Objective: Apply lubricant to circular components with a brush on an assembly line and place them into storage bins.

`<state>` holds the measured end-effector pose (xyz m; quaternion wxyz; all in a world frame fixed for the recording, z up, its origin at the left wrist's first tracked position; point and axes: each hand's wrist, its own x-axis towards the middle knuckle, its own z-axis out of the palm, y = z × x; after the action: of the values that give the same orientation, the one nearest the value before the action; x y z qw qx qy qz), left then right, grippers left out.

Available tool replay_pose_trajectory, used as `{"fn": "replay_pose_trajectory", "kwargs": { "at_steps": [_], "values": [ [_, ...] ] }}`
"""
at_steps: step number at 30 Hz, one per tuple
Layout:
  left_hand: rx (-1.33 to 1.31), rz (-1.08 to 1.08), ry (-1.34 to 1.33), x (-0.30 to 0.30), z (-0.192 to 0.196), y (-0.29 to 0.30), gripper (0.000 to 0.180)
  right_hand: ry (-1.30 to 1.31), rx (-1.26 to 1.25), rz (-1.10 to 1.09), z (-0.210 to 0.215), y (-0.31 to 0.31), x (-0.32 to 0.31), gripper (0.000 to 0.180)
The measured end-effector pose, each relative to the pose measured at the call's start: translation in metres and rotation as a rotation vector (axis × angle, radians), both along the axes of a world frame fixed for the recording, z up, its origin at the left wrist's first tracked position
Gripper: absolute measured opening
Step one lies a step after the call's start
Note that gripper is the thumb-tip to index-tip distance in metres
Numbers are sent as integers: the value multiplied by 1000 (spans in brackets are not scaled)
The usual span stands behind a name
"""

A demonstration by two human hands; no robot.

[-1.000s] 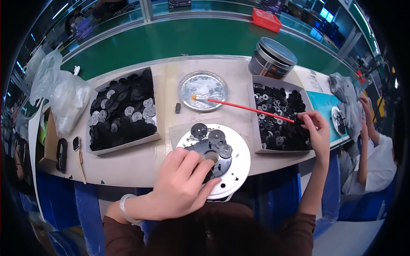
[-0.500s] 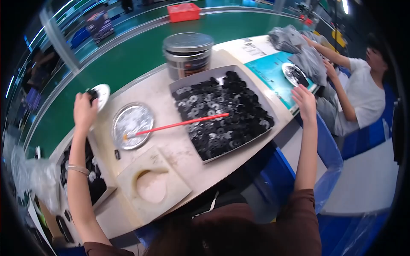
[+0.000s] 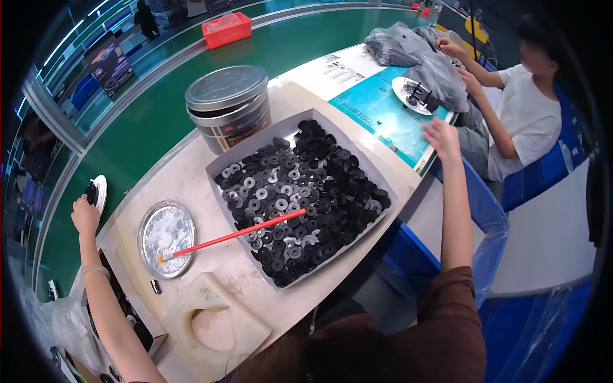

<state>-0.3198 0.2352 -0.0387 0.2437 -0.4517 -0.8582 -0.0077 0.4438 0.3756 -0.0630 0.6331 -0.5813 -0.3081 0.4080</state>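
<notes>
My left hand point(image 3: 85, 216) is stretched out to the far left, over the green belt. Its fingers are closed at the near edge of a white plate point(image 3: 102, 194) carrying a black part point(image 3: 92, 193); they partly hide the plate's rim. To the right, my right hand point(image 3: 442, 139) is open with fingers apart and nothing in it, close to the edge of a teal mat point(image 3: 367, 105). Another white plate point(image 3: 403, 94) with black parts lies on that mat, beyond my right hand and apart from it.
Between my arms stands a shallow box point(image 3: 217, 171) of black and grey ring-shaped parts, a red stick point(image 3: 246, 231) across it and a round silver lid point(image 3: 145, 225). A metal bucket point(image 3: 233, 131), cream block point(image 3: 246, 322) and red bin point(image 3: 228, 32) stand around. A co-worker point(image 3: 527, 118) sits right.
The view has swung to the right. My left hand and the white plate sit lower and farther left in the picture. My right hand stays open near the mat, its fingers more spread.
</notes>
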Motion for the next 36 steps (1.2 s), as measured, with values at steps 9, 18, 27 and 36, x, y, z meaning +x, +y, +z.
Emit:
{"fn": "replay_pose_trajectory", "kwargs": {
  "at_steps": [9, 18, 27, 36],
  "values": [
    [158, -205, 88, 54, 30, -21, 18, 241, -114, 55, -38, 105, 139, 44],
    [268, -360, -108, 120, 65, -115, 26, 467, -38, 348, -11, 53, 59, 32],
    [87, -1015, -1439, 305, 94, -185, 64, 355, 247, 910, 87, -191, -226, 19],
    [665, -704, -1913, 327, 58, -206, 64, 160, 252, 1227, 69, -275, -299, 46]
  ]
}}
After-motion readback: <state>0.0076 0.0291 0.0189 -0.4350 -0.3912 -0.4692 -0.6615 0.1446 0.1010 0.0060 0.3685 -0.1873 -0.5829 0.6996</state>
